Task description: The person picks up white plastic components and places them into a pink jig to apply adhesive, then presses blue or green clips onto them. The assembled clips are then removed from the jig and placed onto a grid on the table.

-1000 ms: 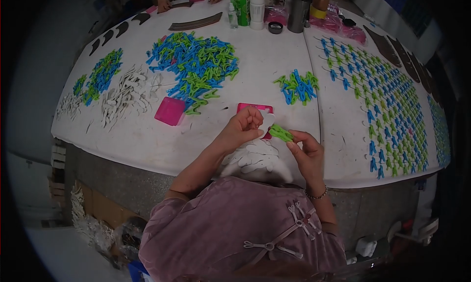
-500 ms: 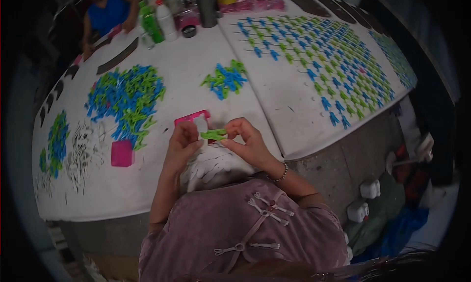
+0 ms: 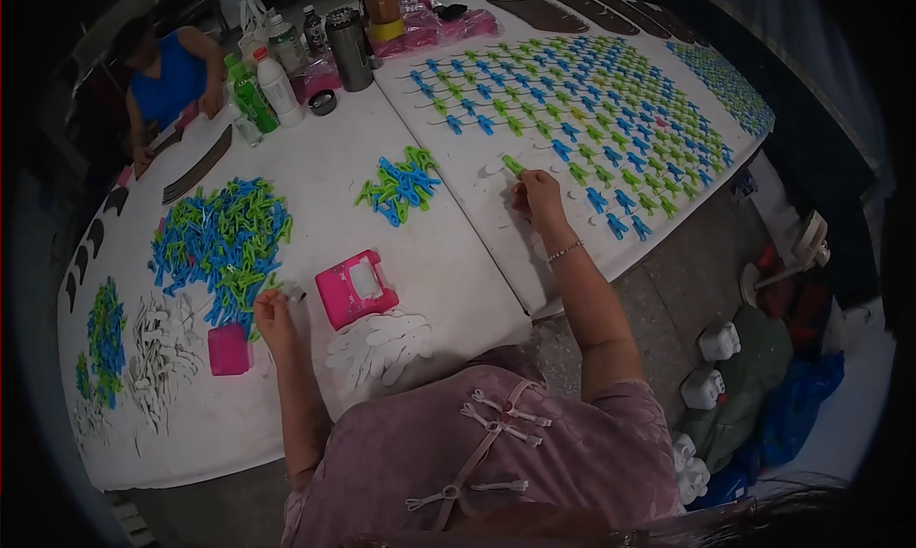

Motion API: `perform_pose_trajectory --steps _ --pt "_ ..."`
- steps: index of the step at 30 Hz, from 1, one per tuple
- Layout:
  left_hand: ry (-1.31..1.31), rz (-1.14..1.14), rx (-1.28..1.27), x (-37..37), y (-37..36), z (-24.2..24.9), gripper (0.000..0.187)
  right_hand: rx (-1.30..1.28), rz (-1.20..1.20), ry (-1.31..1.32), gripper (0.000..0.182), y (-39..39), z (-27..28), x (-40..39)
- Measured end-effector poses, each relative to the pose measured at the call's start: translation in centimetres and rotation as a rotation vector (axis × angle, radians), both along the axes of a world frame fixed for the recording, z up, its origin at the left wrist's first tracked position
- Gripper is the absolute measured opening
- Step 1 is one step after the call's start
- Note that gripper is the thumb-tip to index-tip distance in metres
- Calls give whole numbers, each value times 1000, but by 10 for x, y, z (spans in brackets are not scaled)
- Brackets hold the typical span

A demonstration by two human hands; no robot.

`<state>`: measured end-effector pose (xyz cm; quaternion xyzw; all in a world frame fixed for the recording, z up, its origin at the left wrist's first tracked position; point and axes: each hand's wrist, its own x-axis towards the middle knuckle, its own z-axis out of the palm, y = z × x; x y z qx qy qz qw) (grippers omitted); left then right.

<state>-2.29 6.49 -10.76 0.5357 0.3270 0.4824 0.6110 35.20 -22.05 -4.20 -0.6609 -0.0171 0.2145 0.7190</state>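
My right hand (image 3: 540,201) pinches a green clip (image 3: 513,165) over the right part of the table, beside the rows of blue and green clips (image 3: 592,119). My left hand (image 3: 274,316) is at the lower right edge of a large heap of blue and green clips (image 3: 224,233). Its fingers are drawn together; what is between them, if anything, is too small to tell. A pink box with a white opening (image 3: 357,289) lies between my hands, with a pile of flat white pieces (image 3: 380,346) just below it. A smaller group of clips (image 3: 401,184) lies farther up.
A pink block (image 3: 230,349) stands left of my left hand, near thin white pieces (image 3: 160,357) and more clips (image 3: 105,343). Bottles (image 3: 277,85) and a dark tumbler (image 3: 349,50) stand at the back. A person in blue (image 3: 181,76) sits at the far left.
My hands have parted from around the green clip above the pink box. The right went up and right with a green clip; the left went left to the heap. The view has shifted.
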Motion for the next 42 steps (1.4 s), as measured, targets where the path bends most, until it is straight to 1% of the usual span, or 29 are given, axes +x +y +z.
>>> perform_pose_trajectory --steps 2,3,5,8,12,21,26,29,30,32,33,34,35,36,37,38,39,40,41,42 --pt "16 5 21 1 -4 5 10 64 -84 56 16 11 -4 21" --pt "38 2 41 1 -5 6 10 63 -77 53 16 15 -4 29" --pt "51 10 44 2 -6 7 10 86 -172 74 17 20 -6 43" --pt "68 4 64 2 -7 6 10 69 -200 89 17 22 -17 66" --pt "89 -3 115 6 -11 9 10 91 -231 114 17 21 -13 69" --pt "82 -14 70 6 -13 9 10 103 -254 118 16 21 -8 68" --pt "88 -13 96 5 -11 8 10 107 -275 138 19 23 -7 68" --pt "84 -20 94 6 -9 3 12 89 -249 169 21 21 -8 70" --pt "75 -23 88 4 -8 2 13 82 -226 174 21 20 -8 70" --pt "69 -30 92 4 -8 5 16 30 -193 7 23 21 -17 62" --pt "108 -10 103 3 -10 10 14 -26 -143 -81 23 23 -18 50" --pt "146 16 110 3 -11 15 13 -76 -84 -173 23 26 -16 35" --pt "226 22 90 0 -11 21 11 -83 -17 -153 23 32 -18 16" --pt "299 22 68 -4 -10 27 10 -93 101 -249 23 36 -18 -2" --pt "315 69 53 -10 -10 30 10 -96 209 -348 22 38 -18 -17" --pt "266 12 29 -15 -10 31 10 -95 249 -337 22 42 -19 -33" --pt "213 -53 8 -20 -13 33 11 -132 391 -457 21 45 -19 -52" --pt "222 -30 0 -26 -20 37 11 -164 526 -578 20 47 -17 -70" --pt "274 -101 31 -32 -27 42 13 -160 546 -570 20 47 -13 -87" --pt "325 -175 64 -37 -34 44 14 -296 665 -709 18 48 -7 -104"
